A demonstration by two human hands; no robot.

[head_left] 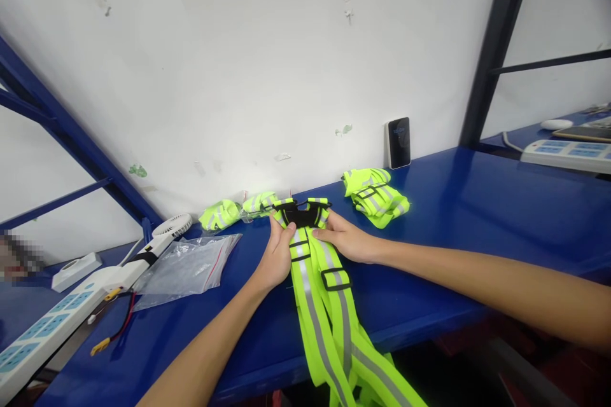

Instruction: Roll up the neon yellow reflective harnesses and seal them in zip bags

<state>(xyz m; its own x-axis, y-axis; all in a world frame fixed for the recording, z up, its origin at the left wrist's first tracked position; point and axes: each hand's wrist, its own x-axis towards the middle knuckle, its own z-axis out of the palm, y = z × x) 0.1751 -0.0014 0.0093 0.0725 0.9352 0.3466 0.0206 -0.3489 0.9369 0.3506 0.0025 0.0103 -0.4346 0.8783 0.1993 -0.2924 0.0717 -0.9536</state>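
Between my two hands is a neon yellow reflective vest [312,292] made of straps with grey stripes and black buckles. My left hand [279,251] grips its left side, thumb on top beside a black patch. On the other side of that patch, my right hand [346,237] pinches the straps. The long straps hang down over the table's front edge. Behind my hands lie folded neon bundles [220,214], at least one in clear plastic. Another folded neon vest [376,197] rests to the right, apart from my hands.
A clear zip bag [191,267] lies left on the blue table [458,222]. Beside it are a white power strip [52,324], a small fan [172,225] and a red-black cable [125,318]. A black-screened device [398,143] leans on the wall. Blue frame posts stand at both sides.
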